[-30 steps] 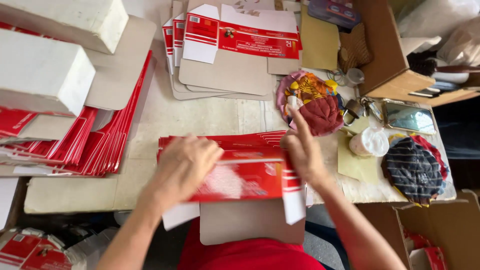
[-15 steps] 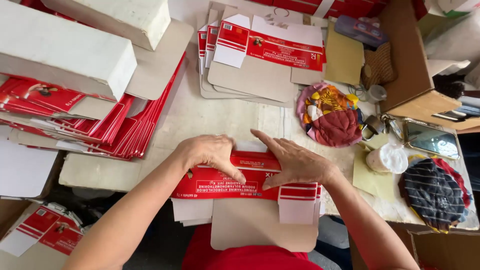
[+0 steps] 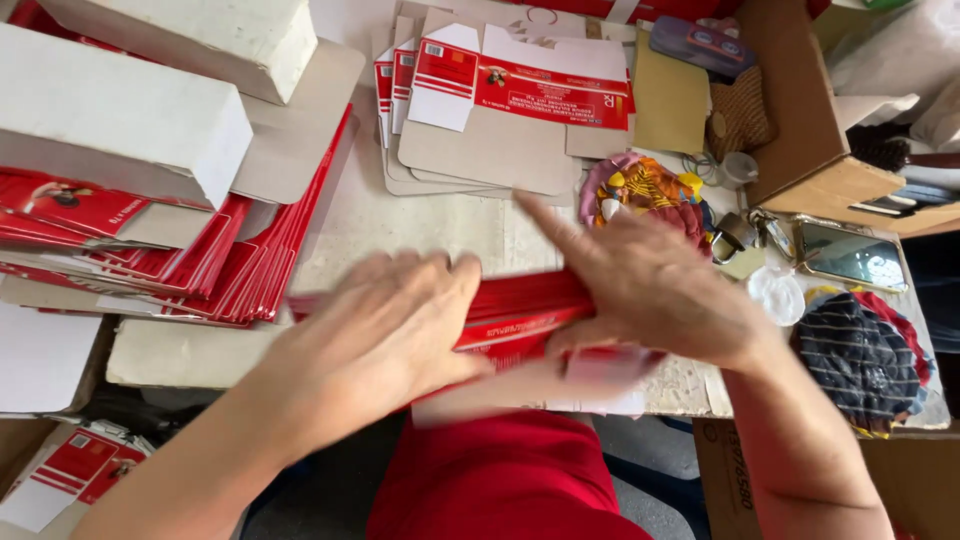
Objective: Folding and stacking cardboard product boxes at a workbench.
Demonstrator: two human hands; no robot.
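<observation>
A red and white flat carton blank point(image 3: 515, 315) lies partly folded at the near edge of the table. My left hand point(image 3: 385, 325) grips its left part, fingers curled over the top. My right hand point(image 3: 650, 285) presses on its right part, fingers pointing toward the left and thumb underneath. Both hands and the carton are blurred by motion. Part of the carton's pale flap point(image 3: 500, 385) shows below my hands.
A fanned stack of red flat cartons point(image 3: 200, 260) lies at left under white boxes point(image 3: 110, 115). More flat blanks point(image 3: 500, 110) sit at the back. A colourful cloth point(image 3: 640, 190), a phone point(image 3: 850, 255), a striped cloth point(image 3: 865, 355) and a cardboard box point(image 3: 810, 130) crowd the right.
My hands have closed in over the carton and folded it narrower. The carton was spread flat under my palms before; now it is bunched between both hands.
</observation>
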